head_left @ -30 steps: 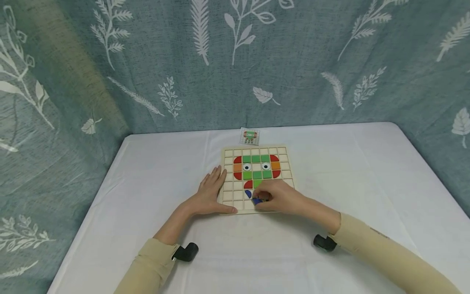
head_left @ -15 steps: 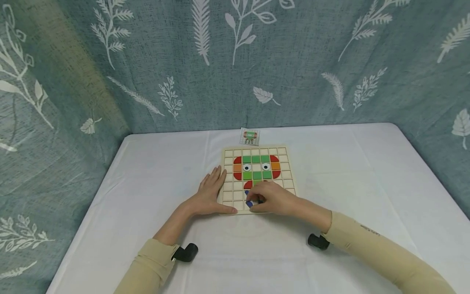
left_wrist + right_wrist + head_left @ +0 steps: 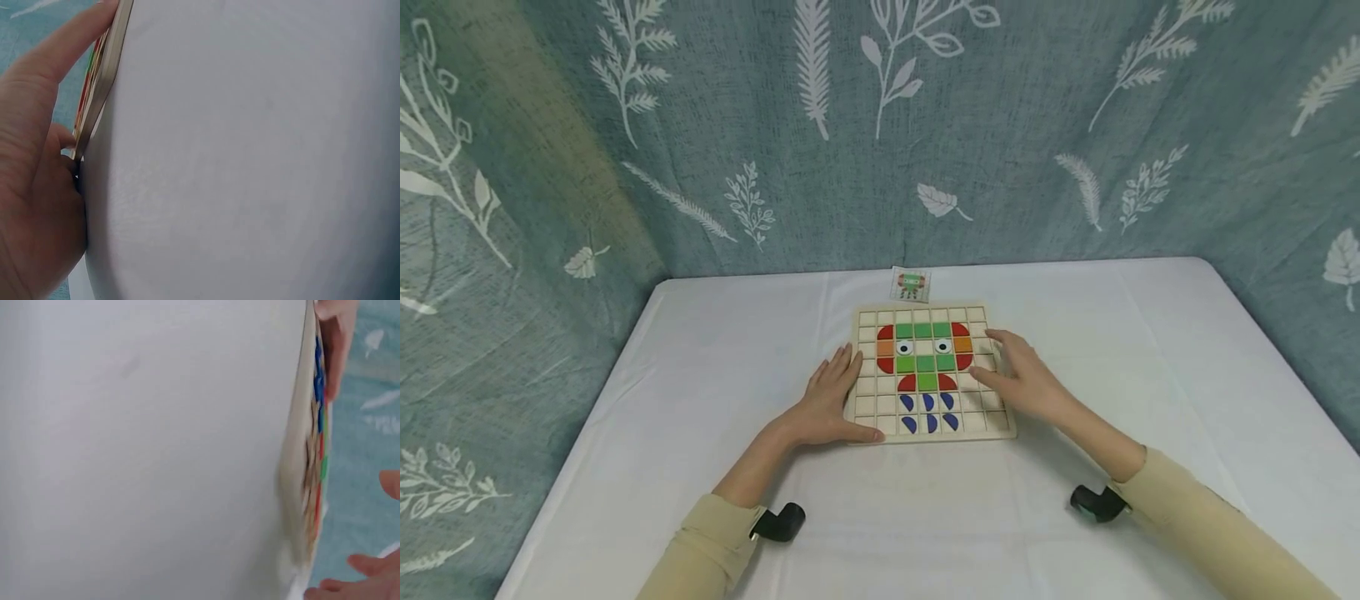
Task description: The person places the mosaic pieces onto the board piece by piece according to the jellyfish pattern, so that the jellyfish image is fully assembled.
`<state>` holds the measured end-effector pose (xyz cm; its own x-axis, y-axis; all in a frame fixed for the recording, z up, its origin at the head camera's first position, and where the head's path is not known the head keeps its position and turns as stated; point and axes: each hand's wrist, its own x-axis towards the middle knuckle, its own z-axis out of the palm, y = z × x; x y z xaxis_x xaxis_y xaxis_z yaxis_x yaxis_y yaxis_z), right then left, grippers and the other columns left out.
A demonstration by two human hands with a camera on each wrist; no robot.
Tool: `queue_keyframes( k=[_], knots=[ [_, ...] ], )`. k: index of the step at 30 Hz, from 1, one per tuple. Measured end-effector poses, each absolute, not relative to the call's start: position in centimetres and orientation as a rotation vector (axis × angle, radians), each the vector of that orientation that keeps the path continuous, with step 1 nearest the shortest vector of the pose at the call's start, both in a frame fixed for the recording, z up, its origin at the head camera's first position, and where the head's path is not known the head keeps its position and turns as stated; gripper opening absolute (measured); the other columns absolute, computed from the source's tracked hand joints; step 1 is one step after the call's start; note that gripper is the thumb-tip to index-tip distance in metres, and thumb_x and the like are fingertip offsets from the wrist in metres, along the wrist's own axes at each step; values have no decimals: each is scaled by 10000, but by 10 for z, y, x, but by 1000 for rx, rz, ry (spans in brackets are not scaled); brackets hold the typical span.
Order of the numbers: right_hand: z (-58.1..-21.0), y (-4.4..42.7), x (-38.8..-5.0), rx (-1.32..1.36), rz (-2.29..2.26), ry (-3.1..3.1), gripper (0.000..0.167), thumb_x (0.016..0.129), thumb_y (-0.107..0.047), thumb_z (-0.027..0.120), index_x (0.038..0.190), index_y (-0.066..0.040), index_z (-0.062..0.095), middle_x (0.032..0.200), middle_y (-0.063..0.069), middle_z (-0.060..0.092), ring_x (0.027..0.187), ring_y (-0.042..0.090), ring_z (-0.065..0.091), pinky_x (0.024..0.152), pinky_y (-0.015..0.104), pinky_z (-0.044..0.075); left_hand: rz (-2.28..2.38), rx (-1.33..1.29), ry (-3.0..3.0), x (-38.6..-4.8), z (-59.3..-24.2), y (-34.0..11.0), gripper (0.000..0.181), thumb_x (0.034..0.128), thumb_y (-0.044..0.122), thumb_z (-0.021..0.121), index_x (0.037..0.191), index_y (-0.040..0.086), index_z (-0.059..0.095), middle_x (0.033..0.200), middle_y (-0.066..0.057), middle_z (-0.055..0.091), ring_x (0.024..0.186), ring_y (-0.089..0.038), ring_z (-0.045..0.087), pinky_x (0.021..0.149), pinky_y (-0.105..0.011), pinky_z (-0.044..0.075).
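Observation:
On the white cloth lies a wooden grid board (image 3: 871, 409) with coloured pieces forming a figure. Red, orange and green pieces surround two eye pieces (image 3: 942, 347) in the upper part. Below them, blue half-round pieces (image 3: 928, 402) sit in two short rows. My left hand (image 3: 829, 400) rests along the board's left edge, fingers straight and thumb at the front left corner. My right hand (image 3: 1028, 379) is at the board's right side, thumb and fingers spread, nothing between them. In the left wrist view the board's side (image 3: 103, 81) lies by the left hand.
A small printed card (image 3: 911, 284) with a similar figure lies behind the board. The table with its white cloth (image 3: 1097, 333) reaches a patterned curtain (image 3: 1000, 167) at the back. Black wrist cameras (image 3: 780, 522) sit at both sleeves.
My right hand has let go of a blue piece at the lower rows and moved right, to the board's right edge. All the blue pieces are now uncovered. The left hand stays put.

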<state>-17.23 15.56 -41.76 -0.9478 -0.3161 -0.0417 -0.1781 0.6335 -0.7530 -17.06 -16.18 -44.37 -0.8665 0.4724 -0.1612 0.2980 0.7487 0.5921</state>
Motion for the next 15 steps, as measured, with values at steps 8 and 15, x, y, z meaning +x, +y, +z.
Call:
queue_keyframes(
  k=[8,15],
  knots=[
    [-428,172,-165,-265,-1187,2492,906,956,-496,562,1561,-30,73,1591,254,106,1450,435,88,1130,613,151,812,610,2663,-171,-445,-162,1243,701,544,808,1556,4,85,1623,-155,-22,1489,-257,-70,1179,-470,-36],
    [-429,172,-163,-245,-1197,2477,847,976,-444,554,1559,-33,98,1591,250,117,1452,433,84,1127,618,153,797,627,2677,-169,-448,-162,1243,695,560,806,1553,-2,104,1622,-165,4,1490,-267,-53,1175,-490,-26]
  ],
)
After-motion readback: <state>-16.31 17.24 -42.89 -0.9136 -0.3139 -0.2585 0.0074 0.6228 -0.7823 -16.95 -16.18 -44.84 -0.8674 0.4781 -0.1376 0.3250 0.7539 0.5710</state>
